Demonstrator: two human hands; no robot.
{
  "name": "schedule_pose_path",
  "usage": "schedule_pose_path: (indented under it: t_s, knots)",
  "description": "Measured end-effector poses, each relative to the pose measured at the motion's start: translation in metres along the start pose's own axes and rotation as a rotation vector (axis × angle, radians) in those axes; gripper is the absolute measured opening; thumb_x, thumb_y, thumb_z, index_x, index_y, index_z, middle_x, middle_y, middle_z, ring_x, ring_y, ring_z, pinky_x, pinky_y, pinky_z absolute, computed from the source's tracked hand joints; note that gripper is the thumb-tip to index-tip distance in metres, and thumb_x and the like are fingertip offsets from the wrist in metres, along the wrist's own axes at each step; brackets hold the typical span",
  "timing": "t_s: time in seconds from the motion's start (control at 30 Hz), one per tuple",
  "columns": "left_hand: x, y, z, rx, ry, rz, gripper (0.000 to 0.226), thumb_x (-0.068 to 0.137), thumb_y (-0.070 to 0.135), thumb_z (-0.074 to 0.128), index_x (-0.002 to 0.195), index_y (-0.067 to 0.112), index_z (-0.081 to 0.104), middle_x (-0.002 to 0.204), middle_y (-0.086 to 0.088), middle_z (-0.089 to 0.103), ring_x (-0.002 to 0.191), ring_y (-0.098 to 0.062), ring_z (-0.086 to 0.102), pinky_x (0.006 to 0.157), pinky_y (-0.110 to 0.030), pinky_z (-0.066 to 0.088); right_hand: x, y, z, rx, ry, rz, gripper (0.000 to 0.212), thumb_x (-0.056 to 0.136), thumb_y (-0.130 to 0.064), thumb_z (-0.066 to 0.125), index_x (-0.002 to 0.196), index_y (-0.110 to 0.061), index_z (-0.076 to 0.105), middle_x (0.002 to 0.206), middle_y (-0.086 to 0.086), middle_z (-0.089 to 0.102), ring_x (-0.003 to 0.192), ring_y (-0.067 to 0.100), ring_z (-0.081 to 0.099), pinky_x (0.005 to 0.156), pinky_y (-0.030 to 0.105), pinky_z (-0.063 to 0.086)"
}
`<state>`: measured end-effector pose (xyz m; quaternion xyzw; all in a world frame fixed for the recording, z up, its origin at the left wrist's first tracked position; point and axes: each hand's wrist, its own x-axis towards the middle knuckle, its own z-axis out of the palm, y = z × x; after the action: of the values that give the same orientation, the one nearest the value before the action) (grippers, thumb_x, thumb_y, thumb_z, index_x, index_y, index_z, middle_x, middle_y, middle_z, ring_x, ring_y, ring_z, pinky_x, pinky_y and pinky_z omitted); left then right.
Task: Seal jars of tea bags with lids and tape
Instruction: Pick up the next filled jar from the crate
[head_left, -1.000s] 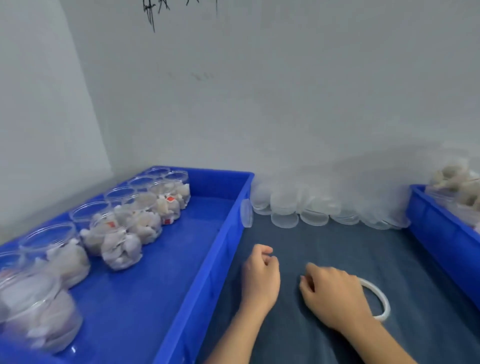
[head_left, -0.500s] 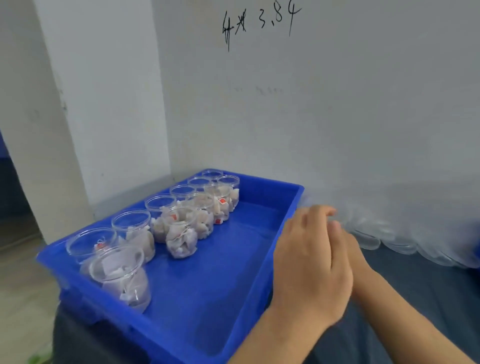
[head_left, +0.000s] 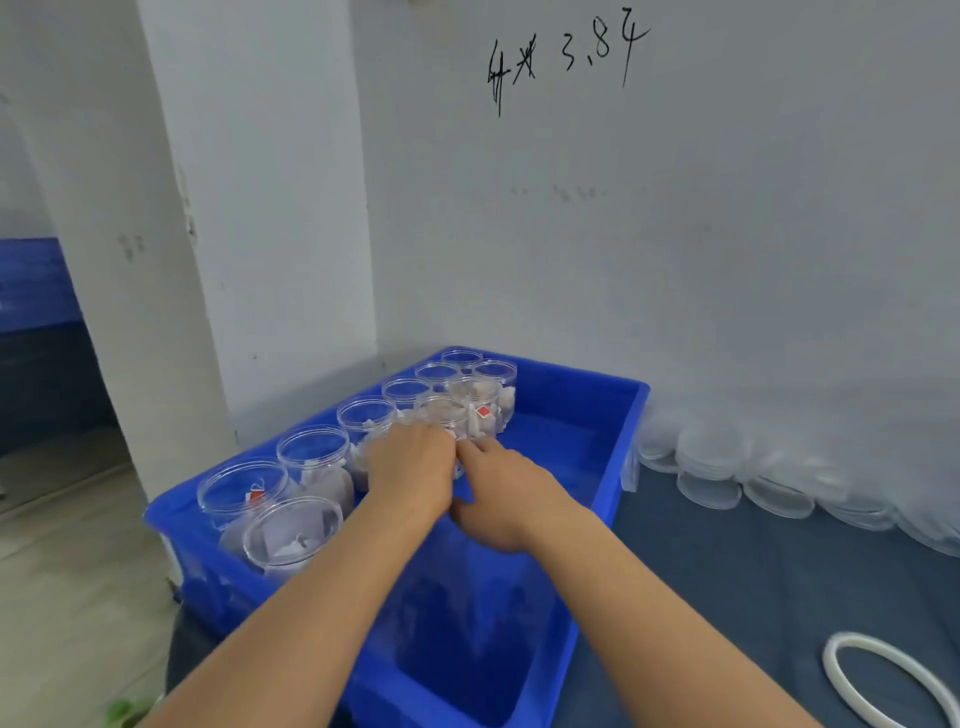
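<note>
jars (head_left: 311, 452): clear glossy plastic | crate (head_left: 587, 410): smooth blue plastic | table cover (head_left: 753, 582): matt dark cloth

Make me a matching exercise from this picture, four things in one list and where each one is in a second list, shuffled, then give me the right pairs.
Things
1. open jars of tea bags
2. clear lids
3. white tape ring
4. handwritten marks

Places
A. on the wall, high up
B. heaped on the dark cloth along the foot of the wall
C. standing in the blue bin
D. flat on the dark cloth at the lower right

Pairs: 1-C, 2-B, 3-D, 4-A
</note>
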<state>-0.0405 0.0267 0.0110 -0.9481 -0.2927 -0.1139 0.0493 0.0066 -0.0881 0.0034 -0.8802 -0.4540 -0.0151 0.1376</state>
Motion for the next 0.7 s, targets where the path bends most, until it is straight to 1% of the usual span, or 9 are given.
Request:
schedule_pose_path:
  t_s: [0.13,0.2,0.3,0.33,0.37,0.43,0.53,0.63,0.7]
  knots:
    - [0.007,-0.006,0.019,-0.006,-0.045,-0.01,0.022,0.093,0.017,0.072,0.114,0.018,0.068,0.111,-0.002,0.071,0.108,-0.023,0.068,0.078,-0.037,0.04,0.009,0.002,0.015,0.008,-0.03,0.012,0.054,0.098,-0.037,0.059,0.146,-0.022,0.039,0.141,0.006,0.051,0.12,0.032,0.058,0.092,0.046,0.051]
    - [0.008,-0.001,0.014,-0.007,-0.032,0.001,0.021,0.092,0.019,0.075,0.113,0.02,0.073,0.102,0.0,0.071,0.105,-0.021,0.069,0.079,-0.036,0.041,0.01,0.002,0.02,0.033,-0.027,0.037,0.061,0.095,-0.038,0.064,0.147,-0.021,0.036,0.142,0.007,0.051,0.119,0.033,0.058,0.091,0.046,0.052]
    - [0.008,0.007,0.009,-0.077,-0.06,0.069,0.031,0.105,0.028,0.065,0.135,0.021,0.065,0.132,-0.001,0.068,0.127,-0.021,0.062,0.097,-0.036,0.042,0.01,0.006,0.02,0.135,0.014,0.081,0.083,0.088,-0.043,0.072,0.153,-0.02,0.026,0.14,0.009,0.052,0.114,0.034,0.06,0.09,0.045,0.051]
    - [0.006,0.012,0.002,-0.123,-0.047,0.079,0.03,0.107,0.027,0.062,0.136,0.021,0.063,0.133,-0.001,0.067,0.127,-0.021,0.062,0.094,-0.035,0.041,0.007,0.006,0.018,0.122,0.062,0.081,0.083,0.087,-0.042,0.072,0.152,-0.02,0.025,0.135,0.008,0.054,0.109,0.032,0.06,0.089,0.045,0.052]
    - [0.002,0.018,-0.007,-0.165,-0.021,0.082,0.026,0.107,0.024,0.059,0.132,0.021,0.064,0.128,-0.002,0.069,0.12,-0.021,0.065,0.09,-0.034,0.042,0.005,0.01,0.017,0.1,0.147,0.073,0.08,0.086,-0.041,0.072,0.149,-0.022,0.026,0.129,0.007,0.057,0.103,0.029,0.06,0.088,0.045,0.052]
    - [-0.01,0.028,-0.022,-0.324,0.148,0.138,0.021,0.106,0.019,0.055,0.124,0.02,0.066,0.113,-0.001,0.072,0.105,-0.02,0.069,0.086,-0.031,0.05,-0.001,0.018,0.009,0.202,0.336,0.06,0.077,0.085,-0.041,0.07,0.148,-0.028,0.029,0.122,0.001,0.058,0.097,0.022,0.06,0.086,0.044,0.053]
    - [-0.026,0.057,-0.058,-0.48,0.339,0.298,0.02,0.107,0.018,0.049,0.115,0.018,0.067,0.103,0.001,0.071,0.096,-0.021,0.067,0.089,-0.039,0.053,-0.012,0.033,-0.019,0.506,0.534,0.106,0.085,0.085,-0.054,0.065,0.157,-0.041,0.021,0.137,-0.013,0.055,0.11,0.007,0.059,0.093,0.036,0.049]
    - [-0.04,0.096,-0.091,-0.54,0.492,0.393,0.023,0.105,0.014,0.047,0.112,0.02,0.068,0.105,0.007,0.068,0.101,-0.015,0.062,0.094,-0.034,0.047,-0.029,0.047,-0.047,0.663,0.774,0.112,0.073,0.085,-0.061,0.052,0.152,-0.047,0.027,0.132,-0.018,0.061,0.115,0.003,0.063,0.099,0.037,0.053]
    - [-0.052,0.118,-0.099,-0.618,0.525,0.482,0.031,0.095,0.007,0.046,0.113,0.019,0.069,0.108,0.007,0.068,0.111,-0.016,0.058,0.096,-0.038,0.045,-0.044,0.06,-0.062,0.743,0.903,0.133,0.067,0.087,-0.059,0.048,0.15,-0.045,0.033,0.125,-0.015,0.064,0.11,0.005,0.065,0.097,0.04,0.055]
